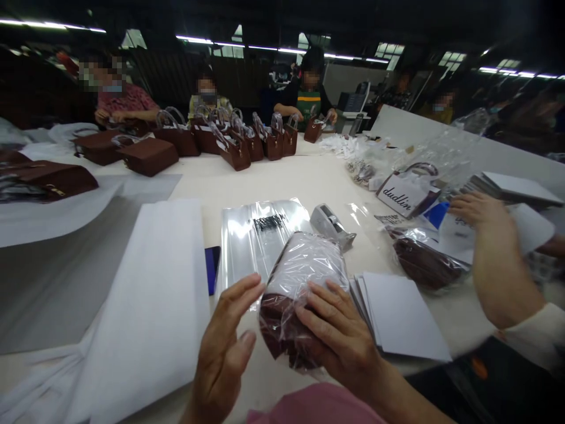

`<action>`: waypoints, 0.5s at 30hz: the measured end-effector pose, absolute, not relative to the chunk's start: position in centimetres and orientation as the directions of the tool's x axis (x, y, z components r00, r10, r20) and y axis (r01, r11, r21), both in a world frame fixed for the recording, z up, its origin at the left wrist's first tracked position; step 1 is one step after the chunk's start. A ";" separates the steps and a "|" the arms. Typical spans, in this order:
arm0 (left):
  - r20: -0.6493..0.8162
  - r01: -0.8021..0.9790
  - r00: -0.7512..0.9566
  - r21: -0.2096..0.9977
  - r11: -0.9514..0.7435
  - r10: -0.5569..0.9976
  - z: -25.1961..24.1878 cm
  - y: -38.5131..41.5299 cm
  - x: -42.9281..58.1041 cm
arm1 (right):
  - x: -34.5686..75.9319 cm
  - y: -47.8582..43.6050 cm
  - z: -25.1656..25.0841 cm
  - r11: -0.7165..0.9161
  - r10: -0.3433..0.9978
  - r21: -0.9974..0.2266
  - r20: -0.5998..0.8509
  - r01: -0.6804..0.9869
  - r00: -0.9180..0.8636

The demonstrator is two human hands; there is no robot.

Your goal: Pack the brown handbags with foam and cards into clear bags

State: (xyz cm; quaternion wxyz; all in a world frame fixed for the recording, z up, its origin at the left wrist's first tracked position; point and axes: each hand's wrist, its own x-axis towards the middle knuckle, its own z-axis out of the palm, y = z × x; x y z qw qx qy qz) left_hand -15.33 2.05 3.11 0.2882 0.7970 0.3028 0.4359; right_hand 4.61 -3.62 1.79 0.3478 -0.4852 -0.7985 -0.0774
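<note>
A brown handbag, wrapped in clear plastic with white paper over part of it, rests on the table right in front of me. My right hand lies flat on its wrapped side, fingers extended. Just left of the bag, my left hand is raised with fingers and thumb apart, holding nothing. Behind the bag lies a stack of clear plastic sleeves with dark print. A tape dispenser stands beyond the bag's far right corner. White cards lie to its right.
White paper sheets cover the left side, beside a blue-edged dark object. Several brown handbags stand at the back. On the right, a co-worker's hand is over another plastic-wrapped bag. People sit across the table.
</note>
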 end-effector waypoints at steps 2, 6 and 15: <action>0.428 0.225 0.598 0.721 -0.655 0.677 3.3 2.8 -15.7 | 4.7 -3.8 1.7 0.511 0.727 -0.234 0.630 0.827 -0.271; 0.458 0.220 0.705 0.584 -0.781 0.541 2.8 3.6 -14.7 | 4.5 -4.0 1.5 0.475 0.738 -0.327 0.654 0.817 -0.167; 0.611 0.118 0.622 0.545 -0.830 0.489 3.0 4.4 -13.0 | 5.0 -3.7 2.4 0.350 0.850 -0.675 0.520 0.649 0.083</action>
